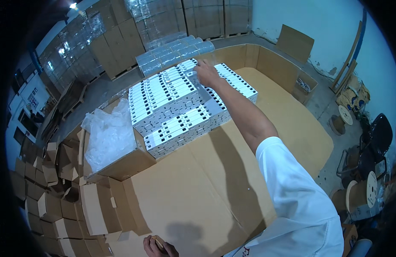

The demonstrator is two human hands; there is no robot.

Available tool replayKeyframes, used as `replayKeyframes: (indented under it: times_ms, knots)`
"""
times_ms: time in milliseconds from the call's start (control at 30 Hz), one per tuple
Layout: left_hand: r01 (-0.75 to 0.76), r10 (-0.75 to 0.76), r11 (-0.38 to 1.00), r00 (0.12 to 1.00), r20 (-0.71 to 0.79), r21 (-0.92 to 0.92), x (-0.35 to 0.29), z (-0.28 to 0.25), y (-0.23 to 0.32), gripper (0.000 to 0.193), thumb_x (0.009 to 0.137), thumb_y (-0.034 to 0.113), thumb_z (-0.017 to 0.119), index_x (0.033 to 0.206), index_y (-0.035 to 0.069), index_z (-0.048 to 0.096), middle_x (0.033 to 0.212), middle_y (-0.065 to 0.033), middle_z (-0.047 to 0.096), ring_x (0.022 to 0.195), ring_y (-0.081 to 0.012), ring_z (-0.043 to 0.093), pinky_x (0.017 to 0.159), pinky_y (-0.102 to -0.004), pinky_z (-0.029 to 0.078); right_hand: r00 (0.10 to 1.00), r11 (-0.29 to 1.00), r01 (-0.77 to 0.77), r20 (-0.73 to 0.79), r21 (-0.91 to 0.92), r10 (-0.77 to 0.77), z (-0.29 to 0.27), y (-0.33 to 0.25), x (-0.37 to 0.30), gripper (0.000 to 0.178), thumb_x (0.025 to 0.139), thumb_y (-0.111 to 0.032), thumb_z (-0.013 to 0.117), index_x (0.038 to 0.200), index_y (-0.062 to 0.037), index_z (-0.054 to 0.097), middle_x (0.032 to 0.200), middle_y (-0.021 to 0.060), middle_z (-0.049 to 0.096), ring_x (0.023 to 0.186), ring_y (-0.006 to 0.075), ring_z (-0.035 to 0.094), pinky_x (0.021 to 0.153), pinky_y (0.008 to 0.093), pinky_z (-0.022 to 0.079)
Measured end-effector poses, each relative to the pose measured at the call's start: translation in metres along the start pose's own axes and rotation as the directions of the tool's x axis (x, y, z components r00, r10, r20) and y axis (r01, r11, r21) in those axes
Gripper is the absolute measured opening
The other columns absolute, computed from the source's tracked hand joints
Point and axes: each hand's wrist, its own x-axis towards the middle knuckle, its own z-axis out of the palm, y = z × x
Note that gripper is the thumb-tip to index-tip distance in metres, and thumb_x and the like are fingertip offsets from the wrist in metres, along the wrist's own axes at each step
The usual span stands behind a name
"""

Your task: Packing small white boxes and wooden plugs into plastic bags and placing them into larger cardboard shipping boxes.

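Observation:
My right arm stretches far across a large cardboard box, and my right hand (207, 74) is at the far right end of the upper layer of white slotted modules (166, 92). Its fingers are bent down onto an end module; their tips are partly hidden. The modules are long white blocks with black square openings, packed side by side in stacked layers. A lower layer (185, 124) shows in front and to the right. At the near edge, my left hand (160, 247) is curled around a tan cardboard edge, partly cut off by the picture.
Left of the stack stands a carton (123, 165) filled with clear plastic bags (110, 135). Many small open cartons (52, 205) lie at the left. Wrapped rolls (174, 53) and pallets of boxes (163, 21) stand behind. Cable spools (362, 192) and a black chair (373, 141) are at right.

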Motion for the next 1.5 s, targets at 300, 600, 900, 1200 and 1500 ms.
replayKeyframes:
  times_ms: [300,600,900,1200,1500]
  knots:
    - [0.044,-0.04,0.993,0.998,0.044,-0.114,-0.028,-0.002,-0.023,0.036,0.088,0.007,0.06,0.123,0.0,0.056,0.129,-0.0247,0.051,0.119,-0.0434,0.052,0.103,-0.0482,0.044,0.979,0.993,0.1,-0.172,-0.055,-0.108,-0.014,-0.012,-0.066,0.031,0.083,-0.002,0.059,0.113,-0.0078,0.064,0.117,0.0131,0.064,0.113,0.0341,0.057,0.094,0.0479,0.047]
    - [0.572,0.004,0.366,0.788,0.616,-0.734,0.004,0.039,-0.014,0.023,0.102,0.019,0.057,0.108,-0.002,0.064,0.097,-0.0081,0.068,0.089,-0.0159,0.065,0.081,-0.0308,0.052,0.948,0.948,0.183,-0.302,0.259,-0.101,-0.091,-0.154,-0.279,0.036,0.08,0.0,0.069,0.115,-0.0063,0.066,0.105,0.0135,0.06,0.099,0.0325,0.058,0.086,0.0442,0.049]
    - [0.794,0.289,-0.169,0.606,0.741,-0.584,0.042,0.059,-0.028,0.045,0.108,0.041,0.042,0.119,0.001,0.06,0.104,-0.0066,0.068,0.088,-0.0139,0.066,0.074,-0.0279,0.054,0.936,0.819,0.351,-0.156,0.455,-0.314,-0.101,-0.297,-0.432,0.036,0.076,-0.002,0.07,0.112,-0.0066,0.068,0.106,0.0124,0.06,0.099,0.0298,0.06,0.084,0.0428,0.051]
    - [0.511,0.084,0.157,0.845,0.527,-0.845,0.038,0.071,-0.059,0.038,0.094,0.008,0.069,0.128,-0.001,0.056,0.116,-0.011,0.066,0.102,-0.0171,0.066,0.088,-0.0301,0.056,0.989,0.486,-0.13,0.082,0.864,0.119,-0.057,-0.312,-0.444,0.041,0.085,-0.002,0.073,0.124,0.0014,0.058,0.117,0.017,0.061,0.109,0.0275,0.062,0.084,0.0344,0.056]
    - [0.389,0.169,0.303,0.876,0.451,-0.87,0.04,0.085,-0.066,0.039,0.09,-0.004,0.067,0.126,-0.001,0.054,0.116,-0.0088,0.063,0.111,-0.0147,0.061,0.096,-0.0286,0.053,0.962,0.42,-0.257,0.274,0.87,0.022,-0.032,-0.296,-0.446,0.031,0.089,0.001,0.068,0.119,0.0056,0.06,0.104,0.0156,0.07,0.095,0.0214,0.071,0.085,0.0334,0.057]
